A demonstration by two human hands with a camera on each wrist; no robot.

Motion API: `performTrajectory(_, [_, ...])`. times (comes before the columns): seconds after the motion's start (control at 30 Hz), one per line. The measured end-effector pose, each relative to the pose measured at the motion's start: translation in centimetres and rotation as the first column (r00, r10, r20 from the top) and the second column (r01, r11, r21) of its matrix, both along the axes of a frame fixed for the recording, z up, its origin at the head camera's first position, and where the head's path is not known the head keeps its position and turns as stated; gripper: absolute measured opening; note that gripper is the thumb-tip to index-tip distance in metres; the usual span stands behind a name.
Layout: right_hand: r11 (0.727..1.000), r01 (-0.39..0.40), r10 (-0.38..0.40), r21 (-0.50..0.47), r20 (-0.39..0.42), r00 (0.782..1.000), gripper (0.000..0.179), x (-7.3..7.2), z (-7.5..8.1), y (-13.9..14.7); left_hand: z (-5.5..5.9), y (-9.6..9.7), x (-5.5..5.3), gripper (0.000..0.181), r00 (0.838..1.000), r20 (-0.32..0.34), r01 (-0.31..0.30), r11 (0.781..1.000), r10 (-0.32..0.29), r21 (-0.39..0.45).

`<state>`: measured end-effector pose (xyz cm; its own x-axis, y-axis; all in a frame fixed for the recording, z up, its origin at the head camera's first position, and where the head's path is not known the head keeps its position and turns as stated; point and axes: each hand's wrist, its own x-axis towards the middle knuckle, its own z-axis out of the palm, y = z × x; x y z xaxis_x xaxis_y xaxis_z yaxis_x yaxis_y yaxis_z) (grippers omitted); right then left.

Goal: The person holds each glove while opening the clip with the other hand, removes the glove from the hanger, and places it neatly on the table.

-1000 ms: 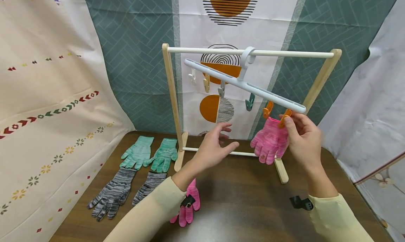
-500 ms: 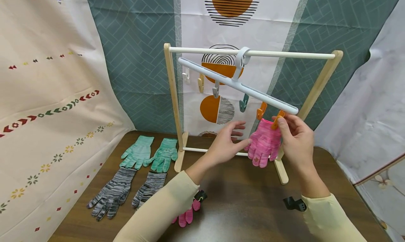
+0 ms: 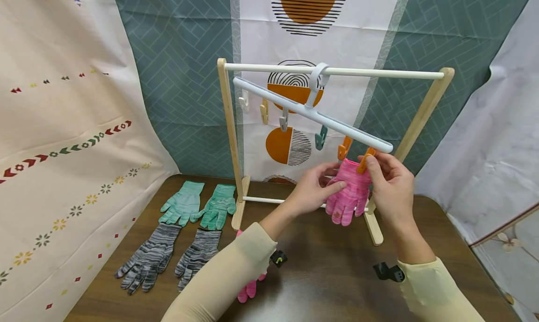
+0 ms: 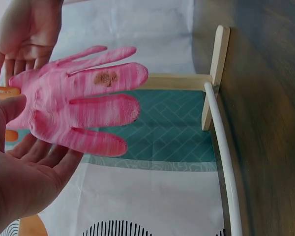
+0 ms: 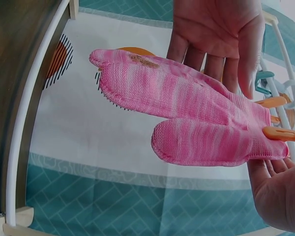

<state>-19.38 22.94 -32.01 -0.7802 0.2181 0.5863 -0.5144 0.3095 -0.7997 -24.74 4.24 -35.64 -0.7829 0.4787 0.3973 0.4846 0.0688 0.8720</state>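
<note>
A pink glove (image 3: 348, 191) with a brown mark on one finger hangs by its cuff from two orange clothespins, fingers pointing down. My right hand (image 3: 391, 186) pinches the right-hand orange clothespin (image 3: 366, 161) at the cuff, its fingers partly behind. The other orange clothespin (image 3: 344, 149) sits at the cuff's left side. My left hand (image 3: 313, 188) is at the glove's left edge, thumb in front and fairly straight fingers reaching behind; a firm grip is not visible. Above, a pale blue hanger (image 3: 309, 112) tilts down to the right.
The hanger hooks over a white-barred wooden rack (image 3: 379, 72). Further clothespins hang left, including a dark green clothespin (image 3: 321, 138). On the brown table (image 3: 320, 284) lie mint gloves (image 3: 183, 202), grey striped gloves (image 3: 151, 256) and another pink glove (image 3: 248, 291), partly hidden by my left sleeve.
My left hand has moved right to the hanging glove's edge. The hanger, glove and right hand have shifted left. My right hand keeps its pinch on the clothespin.
</note>
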Motion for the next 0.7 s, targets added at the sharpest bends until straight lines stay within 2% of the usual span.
performTrajectory(0.17, [1.0,-0.009,0.009,-0.011,0.008,1.0,0.035,0.03,0.04,-0.02,-0.06,0.2,0.14,0.041,1.0,-0.031,0.001,1.0,-0.001,-0.013])
performTrajectory(0.3, [1.0,-0.015,0.015,-0.02,0.012,1.0,0.035,0.01,0.07,-0.01,0.02,0.17,0.46,0.033,0.999,-0.028,-0.018,1.0,0.018,-0.016])
performTrajectory(0.7, [1.0,-0.008,0.008,-0.02,0.022,1.0,0.036,0.07,0.02,0.1,0.33,0.14,0.85,0.029,0.997,-0.019,-0.075,0.997,0.075,-0.027])
